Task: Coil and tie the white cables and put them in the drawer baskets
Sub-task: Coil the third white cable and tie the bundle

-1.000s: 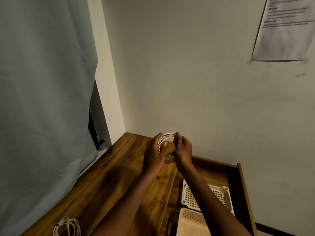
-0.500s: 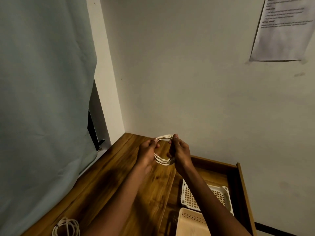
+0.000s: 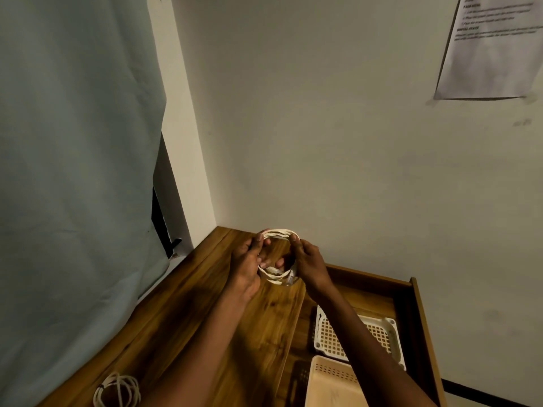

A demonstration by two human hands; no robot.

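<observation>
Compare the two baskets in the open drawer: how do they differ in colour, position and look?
The white basket lies farther from the person, toward the wall; the peach basket lies nearer, partly cut off by the bottom edge of the picture. The white basket shows an open grid floor; the peach basket shows only a row of slots near its rim. Both are plastic and sit in the drawer, and no cable shows in either.

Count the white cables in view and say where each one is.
2. One coil is held up between the left hand and right hand over the table. Another coil lies at the table's near left corner. Others may be out of frame.
</observation>
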